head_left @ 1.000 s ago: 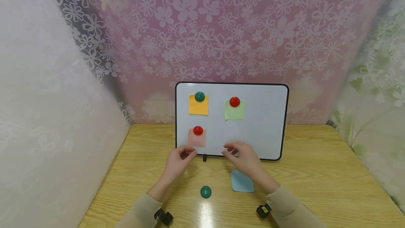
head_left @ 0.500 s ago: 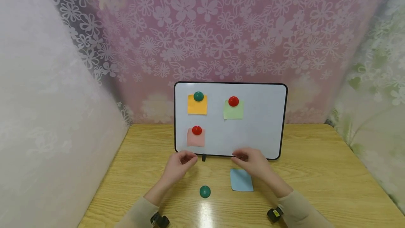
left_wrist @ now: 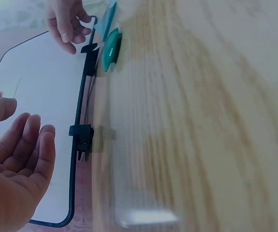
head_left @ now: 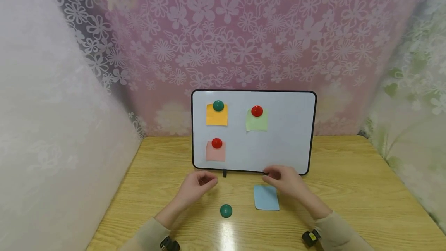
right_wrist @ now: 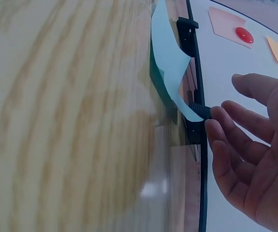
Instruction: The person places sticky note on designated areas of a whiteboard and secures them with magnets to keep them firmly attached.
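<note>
My left hand (head_left: 196, 186), fingers loosely curled and holding nothing, hovers in front of the whiteboard's lower left edge. Opposite it, my right hand (head_left: 286, 180) is just as loosely bent and bare, near the lower right edge of the whiteboard (head_left: 289, 142). Just below the right hand a light blue sticky note (head_left: 266, 198) lies on the table; its edges curl upward in the right wrist view. A round green magnet (head_left: 226, 211) rests on the table between the forearms. In the left wrist view the thumb and fingers (left_wrist: 30, 140) stand apart with a gap between.
On the board, a green magnet (head_left: 218, 105) holds an orange note (head_left: 216, 118). Red magnets hold a pale green note (head_left: 256, 123) and a pink note (head_left: 215, 154). Black clips (right_wrist: 187, 34) support the board's lower edge. Patterned cloth (head_left: 244, 49) hangs behind the wooden table (head_left: 348, 189).
My right hand has drawn away to the right and slightly down from the board. My left hand has lowered a little toward me. Notes and magnets stay put.
</note>
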Motion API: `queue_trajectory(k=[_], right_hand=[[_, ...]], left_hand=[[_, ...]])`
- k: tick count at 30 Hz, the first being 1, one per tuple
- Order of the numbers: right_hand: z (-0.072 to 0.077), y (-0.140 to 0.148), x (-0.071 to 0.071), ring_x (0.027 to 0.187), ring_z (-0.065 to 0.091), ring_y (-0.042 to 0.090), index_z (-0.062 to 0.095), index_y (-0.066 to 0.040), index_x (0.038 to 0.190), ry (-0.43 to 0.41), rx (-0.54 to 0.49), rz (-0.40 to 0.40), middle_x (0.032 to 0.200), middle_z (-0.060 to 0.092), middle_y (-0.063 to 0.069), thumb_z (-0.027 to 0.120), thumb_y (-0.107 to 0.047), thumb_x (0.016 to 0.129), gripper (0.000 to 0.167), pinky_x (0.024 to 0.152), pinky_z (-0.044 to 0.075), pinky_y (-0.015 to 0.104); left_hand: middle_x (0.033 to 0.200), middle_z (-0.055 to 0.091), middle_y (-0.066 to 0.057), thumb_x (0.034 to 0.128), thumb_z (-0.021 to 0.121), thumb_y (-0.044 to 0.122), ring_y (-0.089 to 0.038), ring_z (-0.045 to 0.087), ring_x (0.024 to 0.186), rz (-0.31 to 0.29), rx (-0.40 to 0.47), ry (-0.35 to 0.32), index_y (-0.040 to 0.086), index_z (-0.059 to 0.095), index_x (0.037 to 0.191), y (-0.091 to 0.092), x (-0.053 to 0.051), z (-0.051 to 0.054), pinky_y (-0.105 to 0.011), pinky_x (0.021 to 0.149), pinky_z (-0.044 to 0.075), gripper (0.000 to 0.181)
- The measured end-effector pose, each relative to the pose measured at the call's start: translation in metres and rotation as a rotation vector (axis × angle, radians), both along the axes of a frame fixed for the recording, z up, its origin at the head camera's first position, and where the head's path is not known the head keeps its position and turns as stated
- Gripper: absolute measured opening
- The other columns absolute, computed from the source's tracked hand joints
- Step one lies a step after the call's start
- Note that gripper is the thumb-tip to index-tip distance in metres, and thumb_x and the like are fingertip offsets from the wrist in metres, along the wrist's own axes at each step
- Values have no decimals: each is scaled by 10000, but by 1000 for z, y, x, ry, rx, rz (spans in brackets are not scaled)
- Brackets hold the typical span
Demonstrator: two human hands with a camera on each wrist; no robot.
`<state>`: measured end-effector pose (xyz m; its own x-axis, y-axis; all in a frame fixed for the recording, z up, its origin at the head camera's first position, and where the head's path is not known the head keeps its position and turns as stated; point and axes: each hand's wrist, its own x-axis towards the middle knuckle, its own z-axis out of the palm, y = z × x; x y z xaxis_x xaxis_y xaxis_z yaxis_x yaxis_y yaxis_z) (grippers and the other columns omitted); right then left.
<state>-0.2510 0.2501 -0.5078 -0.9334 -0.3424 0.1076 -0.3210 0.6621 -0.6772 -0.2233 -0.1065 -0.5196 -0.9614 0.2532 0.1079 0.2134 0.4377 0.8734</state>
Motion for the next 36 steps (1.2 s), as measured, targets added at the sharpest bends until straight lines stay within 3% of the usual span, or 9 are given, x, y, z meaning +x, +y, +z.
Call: queue_trajectory(k=[6,12,21,25,32,36], right_hand=[[-7,8,-1,843,646,90,758,-104,1244,-19,35,10,916,698,-102,773,-278,1014,289,756,552,344],[-4,14,5,867,674,111,762,-94,1223,-45,49,-21,958,725,-74,776,-254,1009,267,790,577,379],[-2,23,10,861,665,111,780,-116,1126,-68,113,-25,940,716,-73,787,-259,999,191,780,577,382],[-3,26,9,876,665,123,786,-106,1121,-85,132,-6,971,724,-68,804,-267,984,212,782,579,390],[-6,31,11,915,676,142,791,-103,1103,-114,149,-16,983,732,-49,822,-267,966,217,812,579,401],[-6,32,12,913,682,153,793,-96,1096,-108,156,-15,991,738,-44,830,-285,958,237,804,581,409]], left_hand=[[991,759,96,1027,762,294,-126,703,912,-88,-19,6,146,816,1085,2,0,-1,-297,807,586,167],[944,739,129,1023,765,282,-87,683,874,-168,-81,19,214,813,1044,4,0,-2,-283,787,578,86],[922,726,135,1008,780,220,-43,658,840,-280,-160,88,147,810,1042,9,0,4,-262,763,571,86],[924,723,115,1000,789,210,-20,645,841,-331,-242,141,90,802,1068,11,-1,6,-247,767,569,138],[1048,750,-7,1014,777,246,-70,669,958,-483,-478,311,69,788,1148,13,-3,13,-233,871,553,223],[1099,738,-20,1013,778,264,-87,657,1008,-522,-538,342,63,778,1176,14,-2,15,-249,919,544,259]])
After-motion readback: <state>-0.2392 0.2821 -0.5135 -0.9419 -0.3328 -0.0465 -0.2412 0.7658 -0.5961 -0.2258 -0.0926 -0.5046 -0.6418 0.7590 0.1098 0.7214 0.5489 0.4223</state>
